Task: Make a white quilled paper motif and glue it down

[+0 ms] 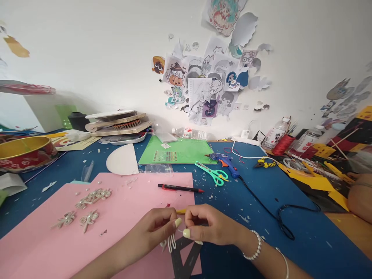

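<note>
Close to each other above the front of the pink paper (130, 217), both my hands work with fingers pinched. My left hand (159, 226) grips a white looped cord ornament (171, 243), its loops hanging below the fingers. My right hand (207, 226) is closed on a thin pale strand (180, 231) that runs across from the left fingertips. Under them lies a dark triangle ruler (188, 255). Off to the left rest several beige cord knots with pearls, among them one knot (89, 219) and a longer cluster (94, 197).
A black pen (180, 188) lies behind my hands. Teal scissors (212, 173), a blue glue gun (225, 162) with black cable and yellow-handled pliers (265, 163) are farther back. A red-gold tin (27, 153) stands left; bottles stand right. Another person's arm (360, 197) shows at right.
</note>
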